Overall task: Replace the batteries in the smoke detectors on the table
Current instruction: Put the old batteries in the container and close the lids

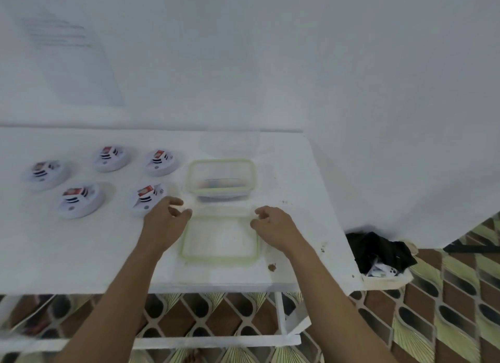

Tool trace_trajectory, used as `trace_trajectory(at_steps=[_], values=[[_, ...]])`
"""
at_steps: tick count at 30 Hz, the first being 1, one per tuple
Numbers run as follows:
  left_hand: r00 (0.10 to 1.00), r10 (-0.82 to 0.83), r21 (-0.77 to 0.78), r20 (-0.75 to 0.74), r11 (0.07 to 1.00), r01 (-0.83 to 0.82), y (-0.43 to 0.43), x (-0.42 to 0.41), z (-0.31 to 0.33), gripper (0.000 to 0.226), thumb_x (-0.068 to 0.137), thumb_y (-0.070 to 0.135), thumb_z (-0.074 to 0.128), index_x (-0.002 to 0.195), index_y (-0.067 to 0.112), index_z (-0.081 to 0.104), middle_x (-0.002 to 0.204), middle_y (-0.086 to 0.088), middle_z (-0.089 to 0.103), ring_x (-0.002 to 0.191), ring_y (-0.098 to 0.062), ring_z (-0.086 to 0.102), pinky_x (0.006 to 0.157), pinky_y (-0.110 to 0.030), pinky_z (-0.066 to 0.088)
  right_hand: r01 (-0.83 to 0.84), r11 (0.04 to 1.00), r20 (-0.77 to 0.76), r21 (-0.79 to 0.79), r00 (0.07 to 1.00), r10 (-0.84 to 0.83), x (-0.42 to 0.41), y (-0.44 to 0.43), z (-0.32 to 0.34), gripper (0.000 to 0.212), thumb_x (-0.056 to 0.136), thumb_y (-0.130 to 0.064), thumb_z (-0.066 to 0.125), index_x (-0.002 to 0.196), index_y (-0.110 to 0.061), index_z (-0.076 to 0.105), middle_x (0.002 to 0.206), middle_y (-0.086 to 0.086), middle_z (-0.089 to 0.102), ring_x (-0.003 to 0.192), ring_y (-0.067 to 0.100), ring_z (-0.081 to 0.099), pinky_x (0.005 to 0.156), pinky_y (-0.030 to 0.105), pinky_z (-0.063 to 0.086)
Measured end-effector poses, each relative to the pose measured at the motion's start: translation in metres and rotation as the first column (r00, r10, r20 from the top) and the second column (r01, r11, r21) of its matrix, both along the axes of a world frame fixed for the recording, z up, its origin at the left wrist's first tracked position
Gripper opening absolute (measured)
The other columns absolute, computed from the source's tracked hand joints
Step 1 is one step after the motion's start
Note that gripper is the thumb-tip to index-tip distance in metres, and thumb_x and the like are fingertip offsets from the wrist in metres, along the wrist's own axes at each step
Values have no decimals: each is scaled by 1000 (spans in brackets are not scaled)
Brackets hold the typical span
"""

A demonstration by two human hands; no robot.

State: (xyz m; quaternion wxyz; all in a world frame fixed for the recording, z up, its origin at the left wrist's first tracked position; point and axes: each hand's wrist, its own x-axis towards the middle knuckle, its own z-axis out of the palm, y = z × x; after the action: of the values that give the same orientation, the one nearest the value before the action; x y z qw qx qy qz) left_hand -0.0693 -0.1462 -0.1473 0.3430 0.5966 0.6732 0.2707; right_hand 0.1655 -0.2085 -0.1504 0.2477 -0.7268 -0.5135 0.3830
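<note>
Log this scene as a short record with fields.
table: white
smoke detectors: five, on table's left half, red-and-white piece atop each
container: clear, green rim, lid off, contents blurred
lid: flat on table, in front of container
left hand: at lid's far left corner, fingers curled, grip unclear
right hand: at lid's far right corner, grip unclear
black cloth: beside table, lower right

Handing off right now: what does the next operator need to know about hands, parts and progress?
Left hand and right hand: fingers loosely curled at the far corners of the lid; grip unclear.
The lid lies flat on the table, in front of the open container; contents blurred.
Five smoke detectors sit to its left, none in hand.
Done: container opened. Left: battery swaps, as far as visible.
</note>
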Motion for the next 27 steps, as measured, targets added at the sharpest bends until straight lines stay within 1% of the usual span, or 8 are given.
trace_trajectory(at_steps=[4, 9, 11, 13, 16, 19, 23, 27], values=[[977, -106, -197, -187, 978, 69, -17, -9, 1, 46, 79, 50, 74, 109, 20, 58, 104, -4, 61, 95, -23, 57, 81, -33, 43, -95, 994, 229, -49, 968, 104, -2, -8, -6, 57, 92, -34, 65, 143, -14, 49, 136, 6, 52, 125, 23, 52, 101, 32, 42], [929, -152, -208, -337, 974, 84, -24, -12, 0, 70, 79, 46, 76, 132, 10, 49, 129, -11, 57, 118, -28, 53, 92, -35, 42, -58, 998, 246, -10, 967, 59, -7, -13, -7, 49, 89, -23, 66, 135, -13, 53, 130, 6, 54, 118, 24, 54, 90, 27, 40], [928, -163, -239, -334, 967, 84, -23, -11, 3, 62, 81, 39, 76, 129, 9, 51, 124, -10, 58, 114, -27, 54, 89, -33, 42, -33, 999, 204, 21, 979, 28, -8, -13, -6, 46, 86, -21, 68, 130, -14, 56, 122, 4, 57, 113, 23, 56, 85, 26, 40], [938, -160, -231, -306, 969, 90, -24, -9, 8, 37, 80, 30, 76, 107, 10, 60, 99, -7, 59, 93, -24, 55, 75, -31, 42, 20, 999, 59, 37, 998, -22, -4, -15, -5, 43, 84, -18, 71, 125, -16, 58, 112, 1, 58, 103, 20, 58, 81, 26, 44], [970, -111, -146, -218, 986, 80, -23, -6, 17, 24, 79, 23, 75, 78, 2, 63, 74, -10, 56, 68, -22, 49, 60, -29, 38, 112, 991, -159, 69, 982, -100, 6, -18, -1, 38, 83, -15, 74, 119, -19, 62, 103, 3, 61, 84, 17, 60, 70, 27, 48], [989, -48, -14, -138, 999, 46, -24, -2, 32, 32, 82, 23, 70, 79, -8, 63, 67, -7, 57, 61, -18, 50, 57, -28, 38, 208, 968, -300, 141, 941, -158, 13, -16, 5, 30, 85, -16, 75, 115, -16, 70, 102, 8, 71, 77, 14, 62, 73, 30, 51], [989, 21, 234, -147, 972, 14, -20, 5, 55, 21, 89, 37, 65, 85, 17, 67, 70, 6, 58, 72, -17, 55, 70, -29, 37, 319, 891, -444, 322, 883, -155, 13, -9, 28, 15, 91, -25, 73, 105, -25, 78, 83, -12, 71, 71, 4, 60, 77, 25, 51], [996, 85, 394, 17, 915, -85, -12, 11, 69, 24, 91, 50, 60, 89, 27, 64, 58, 2, 54, 58, -11, 53, 62, -30, 38, 357, 791, -370, 496, 912, -180, 10, 1, 46, 26, 92, -39, 72, 118, -33, 73, 68, -29, 61, 49, 3, 38, 59, 11, 40]])
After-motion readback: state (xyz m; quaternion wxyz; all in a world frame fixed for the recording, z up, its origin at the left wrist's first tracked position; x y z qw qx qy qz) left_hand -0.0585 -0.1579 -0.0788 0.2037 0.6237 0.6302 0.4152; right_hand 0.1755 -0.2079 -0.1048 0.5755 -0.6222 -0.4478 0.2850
